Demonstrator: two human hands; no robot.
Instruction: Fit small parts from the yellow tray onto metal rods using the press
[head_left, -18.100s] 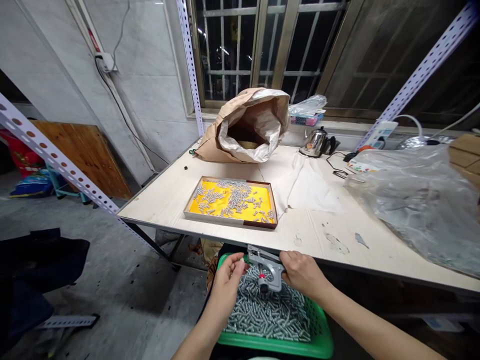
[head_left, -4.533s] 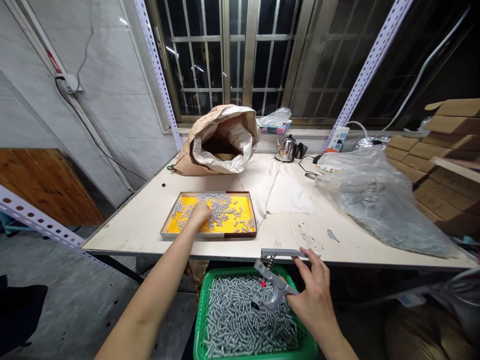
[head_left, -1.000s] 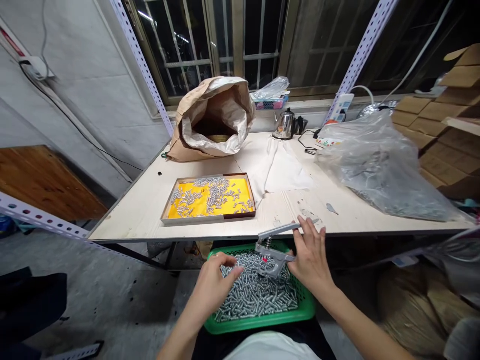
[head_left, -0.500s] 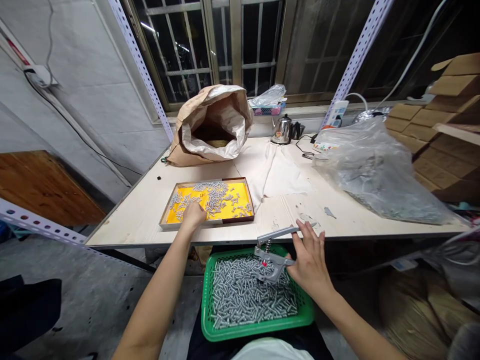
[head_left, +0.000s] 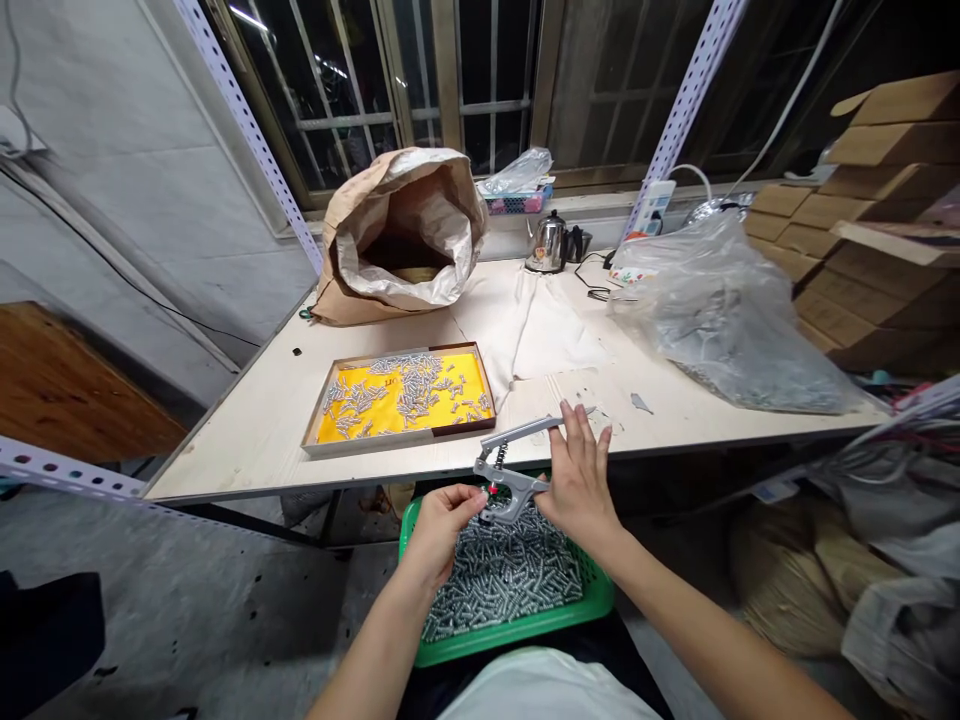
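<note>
My right hand [head_left: 581, 485] holds a grey metal plier-like hand tool [head_left: 517, 492] by its rear end, fingers stretched over the long upper lever and thumb by the lower handle. The tool's jaws are spread, with a coil spring and a small red part at the front. My left hand [head_left: 442, 525] pinches thumb and forefinger right at that red part; whatever lies between the fingertips is too small to make out. Below both hands is a green plastic basket [head_left: 480, 655] full of short spring-like metal pieces [head_left: 510, 580]. A shallow tray [head_left: 397, 441] with small metal pieces on a yellow bottom lies on the table.
Behind the tray a large open paper sack [head_left: 337, 270] stands on the table [head_left: 240, 440]. A metal kettle [head_left: 550, 243] is at the back. To the right lie a clear plastic bag [head_left: 735, 320] and stacked cardboard boxes [head_left: 877, 270].
My left hand has left the tray and come right and down to the tool's front. The right hand still holds the tool. The whole view has shifted slightly.
</note>
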